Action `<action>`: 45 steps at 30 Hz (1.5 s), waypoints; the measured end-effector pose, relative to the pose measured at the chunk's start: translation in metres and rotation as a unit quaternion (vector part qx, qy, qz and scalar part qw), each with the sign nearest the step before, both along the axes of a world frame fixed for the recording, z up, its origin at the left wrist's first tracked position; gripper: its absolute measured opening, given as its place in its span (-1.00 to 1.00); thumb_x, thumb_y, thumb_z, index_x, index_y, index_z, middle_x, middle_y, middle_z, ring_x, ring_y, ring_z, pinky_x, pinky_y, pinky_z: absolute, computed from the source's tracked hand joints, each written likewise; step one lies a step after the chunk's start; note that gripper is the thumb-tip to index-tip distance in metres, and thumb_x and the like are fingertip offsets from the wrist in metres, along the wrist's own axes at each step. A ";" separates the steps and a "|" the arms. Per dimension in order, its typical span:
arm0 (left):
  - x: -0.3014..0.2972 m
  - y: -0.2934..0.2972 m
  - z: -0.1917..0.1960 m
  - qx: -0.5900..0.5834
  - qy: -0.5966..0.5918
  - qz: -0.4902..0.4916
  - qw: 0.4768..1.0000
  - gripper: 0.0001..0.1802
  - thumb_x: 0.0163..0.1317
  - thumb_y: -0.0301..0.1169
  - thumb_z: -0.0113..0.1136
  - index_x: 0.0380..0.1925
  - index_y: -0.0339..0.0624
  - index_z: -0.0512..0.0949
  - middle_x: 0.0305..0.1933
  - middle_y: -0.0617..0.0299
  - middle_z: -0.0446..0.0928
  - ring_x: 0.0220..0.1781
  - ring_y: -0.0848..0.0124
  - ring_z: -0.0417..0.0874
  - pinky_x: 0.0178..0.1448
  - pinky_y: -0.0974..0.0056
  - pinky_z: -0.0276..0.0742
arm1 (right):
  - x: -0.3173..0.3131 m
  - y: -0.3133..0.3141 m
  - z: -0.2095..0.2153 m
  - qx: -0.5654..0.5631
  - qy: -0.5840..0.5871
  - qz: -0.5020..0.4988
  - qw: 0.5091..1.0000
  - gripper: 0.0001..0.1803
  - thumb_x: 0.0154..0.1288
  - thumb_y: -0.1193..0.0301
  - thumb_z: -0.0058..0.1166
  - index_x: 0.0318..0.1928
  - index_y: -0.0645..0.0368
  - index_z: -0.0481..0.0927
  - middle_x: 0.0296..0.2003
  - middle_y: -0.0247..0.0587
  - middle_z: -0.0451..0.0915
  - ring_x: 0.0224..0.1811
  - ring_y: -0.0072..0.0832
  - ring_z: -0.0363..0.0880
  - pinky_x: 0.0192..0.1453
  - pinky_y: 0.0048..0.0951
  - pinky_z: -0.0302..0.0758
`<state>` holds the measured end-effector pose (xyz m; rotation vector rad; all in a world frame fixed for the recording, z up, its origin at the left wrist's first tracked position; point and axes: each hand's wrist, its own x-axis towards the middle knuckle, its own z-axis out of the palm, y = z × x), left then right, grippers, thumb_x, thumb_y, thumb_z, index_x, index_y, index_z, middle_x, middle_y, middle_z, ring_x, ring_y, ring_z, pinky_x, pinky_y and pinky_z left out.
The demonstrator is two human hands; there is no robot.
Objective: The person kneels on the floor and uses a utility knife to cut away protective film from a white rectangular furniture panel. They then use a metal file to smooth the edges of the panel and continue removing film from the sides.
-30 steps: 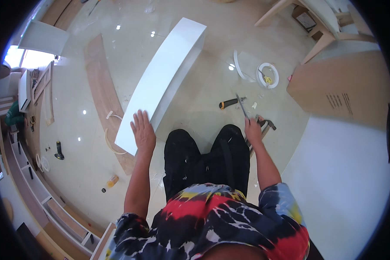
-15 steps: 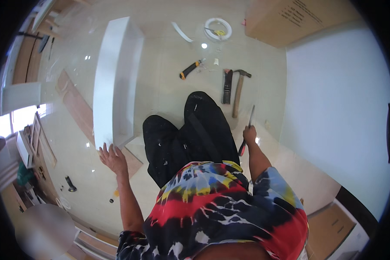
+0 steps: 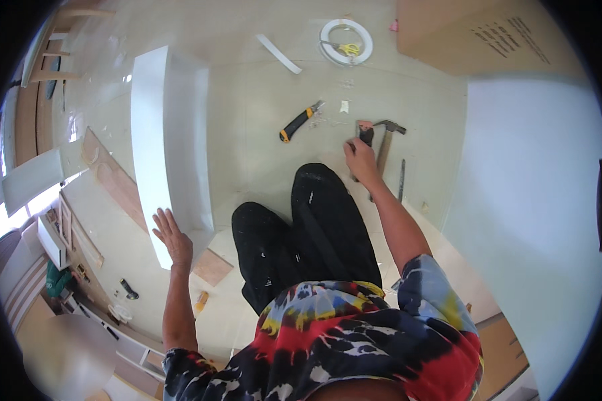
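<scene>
My left hand (image 3: 172, 239) rests flat, fingers stretched out, on the near end of a long white box-shaped board piece (image 3: 150, 147). My right hand (image 3: 361, 162) has its fingers curled round a long dark tool (image 3: 366, 136) on the floor; the hand covers much of it, and its exact kind is unclear. Right beside it lies a claw hammer (image 3: 385, 150) with a wooden handle. A thin dark metal rod-like tool (image 3: 402, 179) lies on the floor to the right of the hammer. Farther forward is a black and orange utility knife (image 3: 299, 123).
A white tape roll (image 3: 326, 33) rings yellow-handled scissors (image 3: 349, 49) at the far side. A white strip (image 3: 279, 53) lies nearby. A cardboard box (image 3: 441, 40) and a large white panel (image 3: 528, 174) border the right. Wooden boards (image 3: 117, 180) lie left of the white piece.
My right hand has let go of the thin metal tool, now on the floor, and moved forward to the dark tool. The left hand stays on the white piece. The view has shifted slightly.
</scene>
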<state>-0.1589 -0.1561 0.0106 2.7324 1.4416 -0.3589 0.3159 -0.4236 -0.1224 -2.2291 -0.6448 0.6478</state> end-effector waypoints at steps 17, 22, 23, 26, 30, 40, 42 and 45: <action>0.128 -0.007 0.014 -0.043 -0.124 -0.012 0.991 -0.19 0.10 -0.71 0.05 0.45 -0.23 0.22 0.61 -0.10 0.02 0.65 -0.20 -0.14 0.57 -0.40 -0.30 | -0.040 0.161 -0.095 0.020 -0.067 -0.007 0.998 -0.62 0.32 0.28 0.13 0.05 0.23 0.45 -0.33 -0.03 0.60 -0.39 -0.25 0.64 -0.26 -0.20 0.58; 0.102 0.023 0.029 -0.067 -0.280 0.030 0.957 -0.29 0.24 -0.47 0.25 0.38 -0.36 0.26 0.48 -0.19 0.25 0.52 -0.13 0.21 0.58 -0.05 0.09 | -0.060 0.256 0.007 0.070 0.286 -0.019 0.956 -0.70 0.50 0.25 -0.01 -0.06 0.26 0.55 -0.44 -0.20 0.52 -0.62 -0.48 0.51 -0.55 -0.39 0.47; 0.101 0.030 0.022 -0.010 -0.334 0.131 0.933 -0.34 0.31 -0.42 0.21 0.37 -0.42 0.26 0.40 -0.25 0.31 0.47 -0.15 0.28 0.56 -0.06 0.13 | -0.059 0.276 0.027 0.080 0.363 -0.025 0.928 -0.69 0.52 0.24 -0.04 -0.07 0.27 0.56 -0.45 -0.23 0.51 -0.64 -0.51 0.50 -0.58 -0.42 0.46; 0.093 0.042 0.013 0.050 -0.267 0.212 0.939 -0.38 0.43 -0.26 0.09 0.36 -0.42 0.26 0.29 -0.28 0.40 0.34 -0.16 0.42 0.43 -0.05 0.29 | -0.053 0.340 0.038 0.198 0.292 0.009 0.935 -0.67 0.51 0.27 -0.01 -0.05 0.32 0.60 -0.43 -0.26 0.55 -0.56 -0.52 0.58 -0.48 -0.48 0.53; 0.088 0.038 0.009 -0.010 -0.262 0.264 0.928 -0.36 0.46 -0.13 0.02 0.36 -0.38 0.28 0.23 -0.25 0.46 0.25 -0.16 0.49 0.31 -0.04 0.40 | -0.033 0.424 0.037 0.301 0.078 0.016 0.950 -0.74 0.38 0.35 0.11 -0.17 0.33 0.69 -0.41 -0.17 0.68 -0.44 -0.45 0.67 -0.29 -0.42 0.59; 0.080 0.037 0.001 -0.005 -0.242 0.271 0.932 -0.37 0.42 -0.15 0.08 0.34 -0.33 0.30 0.13 -0.18 0.51 0.13 -0.13 0.55 0.20 -0.06 0.45 | 0.001 0.520 0.074 0.339 0.006 -0.078 0.938 -0.73 0.24 0.32 0.26 -0.19 0.27 0.76 -0.38 -0.08 0.76 -0.31 -0.38 0.75 -0.15 -0.39 0.60; 0.080 0.037 0.003 -0.008 -0.247 0.270 0.930 -0.38 0.41 -0.17 0.09 0.34 -0.32 0.30 0.11 -0.17 0.52 0.11 -0.13 0.55 0.20 -0.07 0.44 | 0.003 0.533 0.077 0.348 -0.024 -0.070 0.935 -0.75 0.23 0.31 0.26 -0.22 0.25 0.76 -0.37 -0.07 0.75 -0.32 -0.31 0.74 -0.15 -0.34 0.59; 0.082 0.039 0.003 -0.009 -0.256 0.257 0.932 -0.37 0.39 -0.19 0.11 0.35 -0.32 0.29 0.10 -0.16 0.52 0.10 -0.12 0.55 0.19 -0.07 0.44 | 0.020 0.550 0.069 0.353 -0.093 -0.029 0.930 -0.75 0.28 0.31 0.18 -0.19 0.21 0.75 -0.29 0.04 0.74 -0.23 -0.15 0.73 -0.09 -0.25 0.60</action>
